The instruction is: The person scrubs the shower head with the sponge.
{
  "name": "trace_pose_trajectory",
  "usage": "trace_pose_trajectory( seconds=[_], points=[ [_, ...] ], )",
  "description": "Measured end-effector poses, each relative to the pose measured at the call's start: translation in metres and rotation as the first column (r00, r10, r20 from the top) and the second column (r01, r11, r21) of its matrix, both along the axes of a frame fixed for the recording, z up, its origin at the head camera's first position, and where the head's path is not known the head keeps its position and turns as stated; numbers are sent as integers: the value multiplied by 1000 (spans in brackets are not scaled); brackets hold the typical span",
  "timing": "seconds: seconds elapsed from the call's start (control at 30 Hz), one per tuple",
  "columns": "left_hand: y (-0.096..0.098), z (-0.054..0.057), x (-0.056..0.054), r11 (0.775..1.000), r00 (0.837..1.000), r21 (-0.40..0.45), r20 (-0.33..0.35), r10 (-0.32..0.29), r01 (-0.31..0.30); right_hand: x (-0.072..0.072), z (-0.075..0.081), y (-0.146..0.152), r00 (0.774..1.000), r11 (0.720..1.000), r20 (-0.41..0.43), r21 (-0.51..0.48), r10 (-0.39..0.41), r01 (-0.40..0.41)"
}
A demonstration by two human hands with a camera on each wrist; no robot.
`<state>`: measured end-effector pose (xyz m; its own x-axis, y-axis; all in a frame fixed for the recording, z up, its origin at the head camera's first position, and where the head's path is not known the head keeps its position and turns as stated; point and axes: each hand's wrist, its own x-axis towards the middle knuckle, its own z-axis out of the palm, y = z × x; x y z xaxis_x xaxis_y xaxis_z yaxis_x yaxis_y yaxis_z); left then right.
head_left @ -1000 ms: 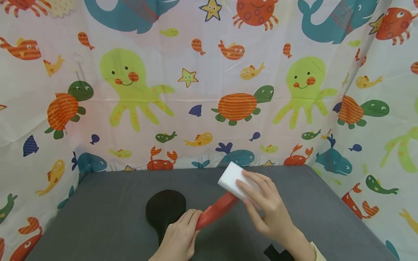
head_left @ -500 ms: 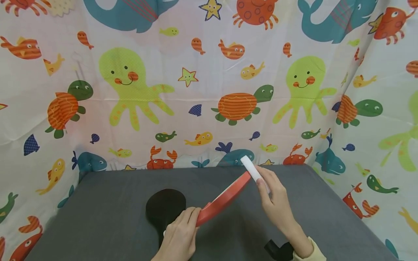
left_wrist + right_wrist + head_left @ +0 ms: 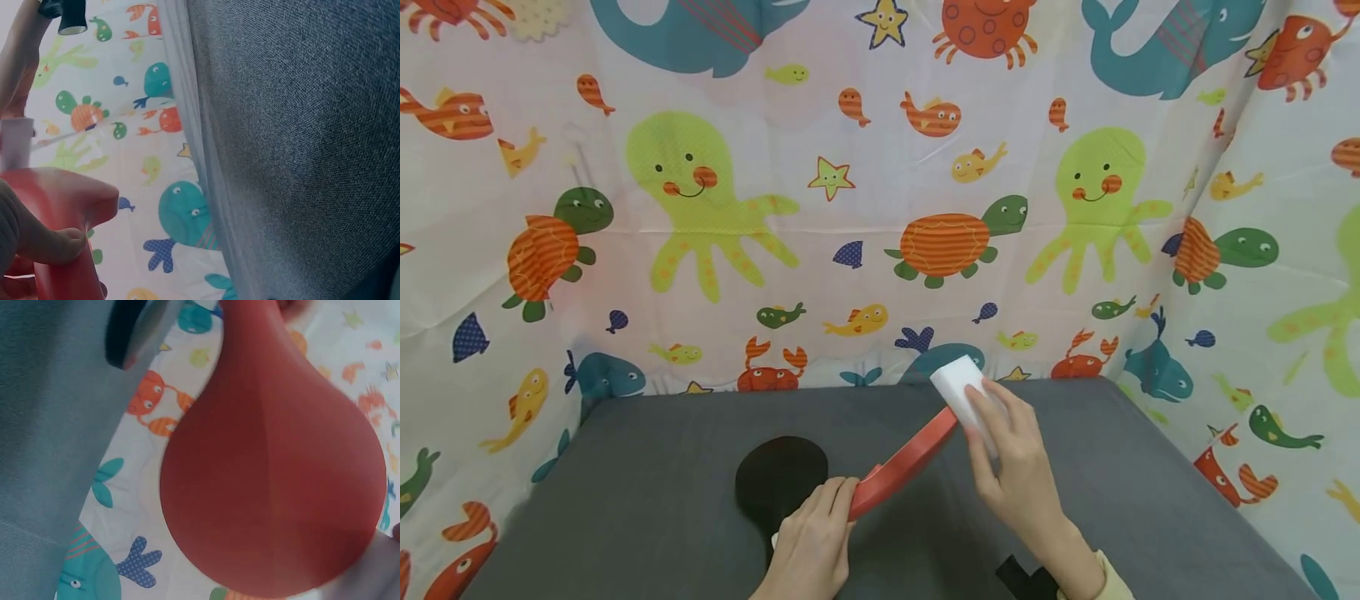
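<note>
My left hand [image 3: 812, 533] grips the narrow end of a red paddle [image 3: 902, 467], which is tilted with its far end raised above the table. In the left wrist view the thumb presses along the red handle [image 3: 62, 275]. My right hand [image 3: 1018, 458] holds a white sponge [image 3: 958, 383] between fingers and thumb, right at the paddle's far edge. The right wrist view shows the paddle's broad round face [image 3: 269, 475], with the sponge [image 3: 369, 569] blurred at its lower right rim.
A black paddle-shaped thing [image 3: 781, 479] lies on the grey-covered table [image 3: 647, 500], its narrow end partly hidden by my left hand. A white curtain [image 3: 865, 208] printed with sea animals hangs behind and beside the table. A black device [image 3: 1026, 579] sits at my right wrist.
The sponge shifts about the red paddle's far end: right and edge-on half a second ago, now back left with its broad side showing. The paddle's far end rose, then dipped slightly; the left hand barely moved.
</note>
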<state>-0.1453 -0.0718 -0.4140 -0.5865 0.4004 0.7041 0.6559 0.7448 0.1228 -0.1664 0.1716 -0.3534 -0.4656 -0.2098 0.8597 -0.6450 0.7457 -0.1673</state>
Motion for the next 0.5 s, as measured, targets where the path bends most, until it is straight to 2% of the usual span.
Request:
trace_pose_trajectory(
  seconds=[0.07, 0.13, 0.23, 0.3, 0.37, 0.5],
  points=[
    [0, 0, 0, 1000, 1000, -2, -13, 6, -6, 3, -2, -7, 996, 998, -82, 59, 28, -23],
    [0, -1, 0, 1000, 1000, -6, -26, 13, -13, 8, -7, -17, 983, 984, -164, 172, 83, -54],
    [-1, -2, 0, 1000, 999, -11, -39, 22, -23, 16, -15, -29, 954, 927, -243, 367, 176, -77],
    [-1, -2, 0, 1000, 999, -12, -41, 25, -26, 17, -18, -33, 941, 899, -269, 431, 207, -75],
    [-1, -2, 0, 1000, 999, -9, -33, 25, -26, 16, -17, -33, 936, 907, -296, 417, 189, -51],
    [-1, -1, 2, 1000, 1000, 0, 9, 28, -28, 8, -7, -24, 948, 968, -313, 247, 48, 33]
  ],
)
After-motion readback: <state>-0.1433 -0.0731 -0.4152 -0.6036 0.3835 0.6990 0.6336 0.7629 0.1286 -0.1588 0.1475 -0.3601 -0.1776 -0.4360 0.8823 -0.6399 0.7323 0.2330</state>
